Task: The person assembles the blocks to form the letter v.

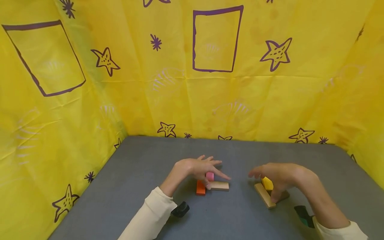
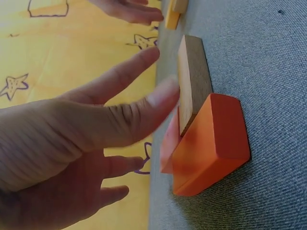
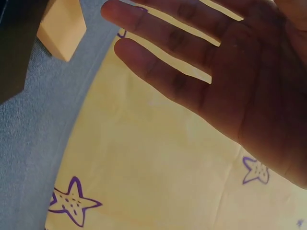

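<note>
My left hand hovers over a small group of blocks, its fingers spread and holding nothing. Below it lie an orange block, a pink block and a plain wooden block, set close against each other. In the left wrist view the thumb is right beside the wooden block; whether it touches cannot be told. To the right, my right hand arches above a yellow block, a long plain wooden block and a darker block partly hidden by it. Its fingers look extended in the right wrist view.
Both groups lie on a grey cloth-covered table, with a gap between them. Yellow fabric walls with purple starfish drawings rise behind and beside the table. A black wrist device sits under the left forearm, another by the right.
</note>
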A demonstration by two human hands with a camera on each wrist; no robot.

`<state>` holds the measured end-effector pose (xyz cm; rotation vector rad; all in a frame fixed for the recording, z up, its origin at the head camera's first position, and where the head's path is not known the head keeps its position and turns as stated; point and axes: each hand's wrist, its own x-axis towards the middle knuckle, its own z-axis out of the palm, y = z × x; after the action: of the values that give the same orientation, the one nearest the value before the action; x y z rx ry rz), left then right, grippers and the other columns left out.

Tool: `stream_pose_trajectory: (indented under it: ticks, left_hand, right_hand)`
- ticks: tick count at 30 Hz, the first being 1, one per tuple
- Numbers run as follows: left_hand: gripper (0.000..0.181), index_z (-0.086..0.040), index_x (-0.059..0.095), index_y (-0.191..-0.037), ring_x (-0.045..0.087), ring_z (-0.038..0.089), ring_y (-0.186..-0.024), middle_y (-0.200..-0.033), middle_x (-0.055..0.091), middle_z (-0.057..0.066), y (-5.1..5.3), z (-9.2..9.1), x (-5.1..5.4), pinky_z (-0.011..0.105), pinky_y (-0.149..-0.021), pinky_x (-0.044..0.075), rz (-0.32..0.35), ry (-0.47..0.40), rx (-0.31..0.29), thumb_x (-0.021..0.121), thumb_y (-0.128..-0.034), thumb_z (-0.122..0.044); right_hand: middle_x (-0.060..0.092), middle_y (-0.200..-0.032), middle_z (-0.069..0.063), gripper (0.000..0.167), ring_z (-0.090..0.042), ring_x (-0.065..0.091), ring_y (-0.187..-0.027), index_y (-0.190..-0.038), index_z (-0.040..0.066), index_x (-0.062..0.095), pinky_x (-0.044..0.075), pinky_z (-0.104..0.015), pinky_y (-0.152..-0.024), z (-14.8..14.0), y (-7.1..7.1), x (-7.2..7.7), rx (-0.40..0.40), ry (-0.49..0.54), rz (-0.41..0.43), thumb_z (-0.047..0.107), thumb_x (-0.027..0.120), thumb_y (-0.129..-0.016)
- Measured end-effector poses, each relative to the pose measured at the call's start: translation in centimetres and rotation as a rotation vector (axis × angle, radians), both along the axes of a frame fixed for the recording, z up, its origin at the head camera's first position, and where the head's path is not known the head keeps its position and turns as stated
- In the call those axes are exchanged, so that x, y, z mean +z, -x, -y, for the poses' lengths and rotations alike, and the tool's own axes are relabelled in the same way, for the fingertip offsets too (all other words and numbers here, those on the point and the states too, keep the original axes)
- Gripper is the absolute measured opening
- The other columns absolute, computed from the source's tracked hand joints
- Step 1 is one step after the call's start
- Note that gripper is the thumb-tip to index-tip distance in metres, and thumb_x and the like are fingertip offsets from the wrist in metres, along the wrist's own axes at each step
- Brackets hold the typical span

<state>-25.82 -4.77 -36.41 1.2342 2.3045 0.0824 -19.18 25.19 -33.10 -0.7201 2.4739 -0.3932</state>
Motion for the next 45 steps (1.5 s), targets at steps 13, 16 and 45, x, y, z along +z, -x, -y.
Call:
stream_pose_trajectory:
  ticks: [13,16,45]
  left_hand:
    - [0.083,-0.054,0.035,-0.158,0.01,0.041,-0.165,-0.178,0.016,0.005,-0.7,-0.6,-0.5,0.063,-0.132,0.008,-0.073,0.099,-0.001,0.074,-0.0963,-0.014]
    - [0.082,-0.056,0.036,-0.157,0.012,0.04,-0.165,-0.177,0.018,0.003,-1.0,-0.8,-0.6,0.061,-0.132,0.01,-0.103,0.115,-0.013,0.073,-0.0968,-0.014]
    - [0.091,-0.045,0.041,-0.157,0.02,0.016,-0.164,-0.168,0.036,-0.022,-1.3,-0.8,0.1,0.062,-0.132,0.008,-0.109,0.114,-0.087,0.063,-0.0925,0.016]
  right_hand:
    - [0.066,-0.114,0.002,0.079,-0.018,0.062,-0.105,-0.125,0.017,0.063,0.057,-0.042,-0.091,1.4,-0.1,-1.1,-0.031,-0.056,-0.003,0.003,0.101,-0.057]
    - [0.06,-0.104,0.008,0.074,-0.011,0.056,-0.094,-0.114,0.021,0.064,0.053,-0.03,-0.082,1.5,-0.1,-1.5,0.003,-0.061,-0.028,0.003,0.103,-0.053]
    - [0.05,-0.11,0.007,0.083,-0.017,0.054,-0.104,-0.108,0.028,0.049,0.057,-0.037,-0.072,2.7,0.7,-2.7,0.033,-0.273,-0.082,-0.005,0.101,-0.052]
